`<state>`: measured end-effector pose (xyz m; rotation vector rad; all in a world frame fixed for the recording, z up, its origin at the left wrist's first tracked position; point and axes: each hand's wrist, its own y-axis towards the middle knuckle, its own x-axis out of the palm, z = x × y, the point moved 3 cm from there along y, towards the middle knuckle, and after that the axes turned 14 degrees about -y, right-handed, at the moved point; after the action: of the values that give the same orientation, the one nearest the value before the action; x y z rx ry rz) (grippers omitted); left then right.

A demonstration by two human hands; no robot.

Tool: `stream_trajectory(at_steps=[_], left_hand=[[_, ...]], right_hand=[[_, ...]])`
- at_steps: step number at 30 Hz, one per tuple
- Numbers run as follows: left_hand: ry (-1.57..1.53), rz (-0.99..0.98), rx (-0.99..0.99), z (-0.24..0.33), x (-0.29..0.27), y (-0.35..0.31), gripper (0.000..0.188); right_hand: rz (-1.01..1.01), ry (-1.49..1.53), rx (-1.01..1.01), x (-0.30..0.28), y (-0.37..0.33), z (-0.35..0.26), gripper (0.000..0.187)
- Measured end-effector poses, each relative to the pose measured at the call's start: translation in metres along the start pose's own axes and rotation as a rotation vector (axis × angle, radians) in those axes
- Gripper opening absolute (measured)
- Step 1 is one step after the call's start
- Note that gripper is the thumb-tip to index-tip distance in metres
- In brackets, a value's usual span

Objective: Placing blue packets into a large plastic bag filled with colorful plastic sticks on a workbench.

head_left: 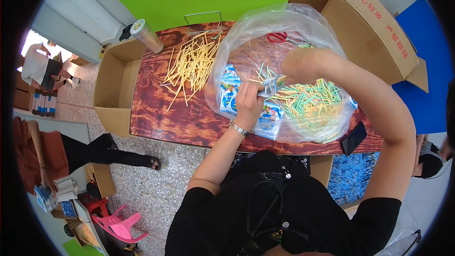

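My left hand [250, 100] is closed on a small blue-and-white printed packet [270, 87], held tilted above the large clear plastic bag [237, 33]. Right beside the packet's upper end is my right hand [295, 64], bent downward at the wrist; its fingers are hidden. Inside the spread bag lies a heap of thin green, yellow and orange sticks [313, 97]. Several flat blue-and-white packets [229, 90] lie to the left of the heap, and more packets [269, 122] lie below my left hand. Red-handled scissors [277, 37] rest toward the back of the bag.
Loose yellow sticks [192, 64] are piled left on the wooden table [156, 114]. Near them stand a wire rack [204, 21] and a cylindrical container [147, 35]. A black phone [354, 138] lies at the front right edge. Cardboard boxes [121, 80] flank the table; another person [47, 147] is at left.
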<state>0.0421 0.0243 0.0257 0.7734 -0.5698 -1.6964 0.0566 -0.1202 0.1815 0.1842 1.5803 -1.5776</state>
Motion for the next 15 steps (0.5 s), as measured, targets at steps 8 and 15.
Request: stream_trajectory(at_steps=[8, 15], left_hand=[[-0.207, -0.025, -0.189, 0.008, 0.009, 0.008, 0.031], [-0.421, 0.047, -0.333, -0.013, 0.001, -0.002, 0.022]], right_hand=[[0.340, -0.212, -0.028, -0.012, -0.020, -0.013, 0.022], [0.852, 0.295, -0.011, 0.059, 0.018, 0.060, 0.016]])
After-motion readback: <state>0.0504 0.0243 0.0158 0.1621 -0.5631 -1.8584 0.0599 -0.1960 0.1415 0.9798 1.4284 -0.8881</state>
